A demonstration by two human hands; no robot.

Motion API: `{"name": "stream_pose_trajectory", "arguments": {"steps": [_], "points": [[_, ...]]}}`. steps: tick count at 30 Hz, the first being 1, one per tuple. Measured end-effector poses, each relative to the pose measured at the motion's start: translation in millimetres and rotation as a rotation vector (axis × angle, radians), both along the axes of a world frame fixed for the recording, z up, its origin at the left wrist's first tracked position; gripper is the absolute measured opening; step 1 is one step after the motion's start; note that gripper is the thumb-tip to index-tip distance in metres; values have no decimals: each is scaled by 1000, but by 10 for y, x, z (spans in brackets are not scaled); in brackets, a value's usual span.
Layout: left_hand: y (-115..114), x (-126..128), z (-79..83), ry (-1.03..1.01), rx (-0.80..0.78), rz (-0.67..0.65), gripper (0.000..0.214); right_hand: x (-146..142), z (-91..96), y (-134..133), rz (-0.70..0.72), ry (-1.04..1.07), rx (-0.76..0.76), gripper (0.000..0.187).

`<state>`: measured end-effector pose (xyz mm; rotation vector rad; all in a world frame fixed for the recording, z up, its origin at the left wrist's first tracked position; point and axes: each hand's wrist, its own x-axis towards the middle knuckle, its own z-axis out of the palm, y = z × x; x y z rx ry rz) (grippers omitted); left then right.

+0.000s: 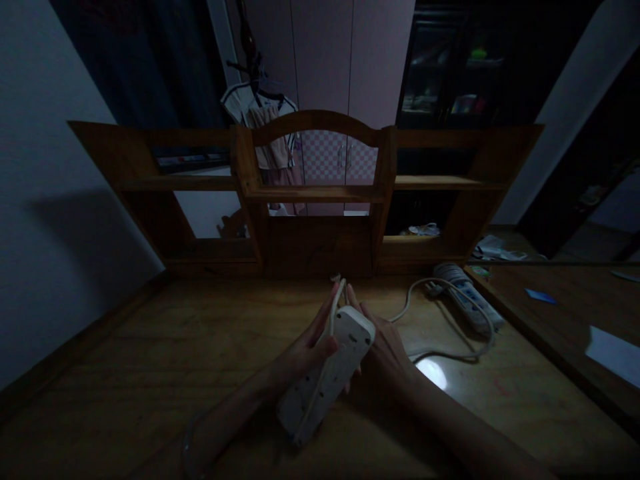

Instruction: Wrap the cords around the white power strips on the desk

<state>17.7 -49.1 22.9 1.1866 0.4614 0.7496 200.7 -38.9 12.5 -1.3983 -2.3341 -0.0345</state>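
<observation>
Together both hands grip a smooth white oblong power strip [327,373].

Dim room: wooden desk [150,347], shelf hutch [310,193], pink wardrobe [325,60] behind.

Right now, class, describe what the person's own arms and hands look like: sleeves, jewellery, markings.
Both arms are bare up to the picture's edge, with no sleeves showing. The left hand and right hand wear no gloves. No watch, ring or marking shows, though the light is dim.
</observation>
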Motion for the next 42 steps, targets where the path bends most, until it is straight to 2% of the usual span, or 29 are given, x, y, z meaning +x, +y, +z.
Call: {"name": "stream_pose_trajectory", "arguments": {"steps": [2, 4, 7, 11, 14, 17, 21, 22, 25, 29, 32, 37, 42], "points": [[-32, -6, 38, 26, -45, -66, 90, -27, 17, -13, 1, 177, 117, 75], [-49, -13, 79, 47, -75, -137, 91, -39, 27, -10, 14, 333, 178, 81], [-40, -20, 84, 50, -87, -184, 89, -23, 28, 16, 81, 518, 115, 81], [9, -15, -18, 122, -73, -177, 74, 12, 29, 50, 204, 635, -48, 62], [33, -13, -78, 207, -32, -102, 68, 16, 39, 45, 269, 668, -133, 57], [25, -16, -86, 225, -33, -74, 63, 12, 47, 29, 270, 782, -198, 47], [7, -14, -88, 162, -50, -134, 59, 8, 16, 52, 238, 870, -329, 14], [12, -11, -93, 138, -50, -123, 59, 7, -5, 68, 248, 872, -352, 13], [70, -4, -100, 88, -17, -4, 60, 16, -95, 131, 278, 821, -360, 15], [211, -32, -61, 108, 54, 273, 59, 57, -208, 217, 168, 697, -286, 21], [287, -81, 3, 104, 52, 402, 67, 82, -237, 245, 153, 610, -303, 28], [297, -112, 71, 94, 45, 489, 83, 96, -164, 189, 107, 390, -320, 35], [391, -134, 0, 129, 73, 485, 73, 139, -27, 99, -3, 14, -232, 32]]}}
